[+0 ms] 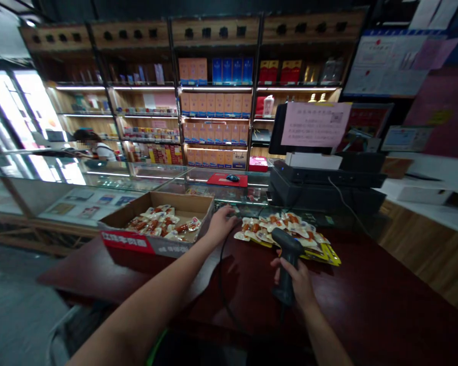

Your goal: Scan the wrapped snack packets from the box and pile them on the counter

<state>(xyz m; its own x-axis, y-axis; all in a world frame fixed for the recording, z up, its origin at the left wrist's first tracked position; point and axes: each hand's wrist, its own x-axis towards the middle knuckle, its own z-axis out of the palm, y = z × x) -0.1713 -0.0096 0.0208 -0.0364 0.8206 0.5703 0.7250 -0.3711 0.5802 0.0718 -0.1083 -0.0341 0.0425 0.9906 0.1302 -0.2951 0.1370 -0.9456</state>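
A black barcode scanner (286, 274) is gripped upright in my right hand (295, 282), fingers wrapped round its handle. The scanner's head partly covers a pile of small snack packets (259, 229), clear and white with brown food inside; several yellow packets (324, 254) lie under its right end. My left hand (223, 223) rests palm down between the cardboard box (162, 247) and the pile, fingers loosely extended and apart, and I see nothing held in it. What lies beneath its fingertips is mostly hidden. More of the packets (156, 222) lie loose in the open box.
A dark cable (222, 274) runs across the red-brown table (347, 300). Behind stand a glass counter, a mouse (232, 178) on a red mat (216, 179), and a monitor (278, 129) with a pink paper on it. A person (103, 150) is at the far left, before stocked shelves.
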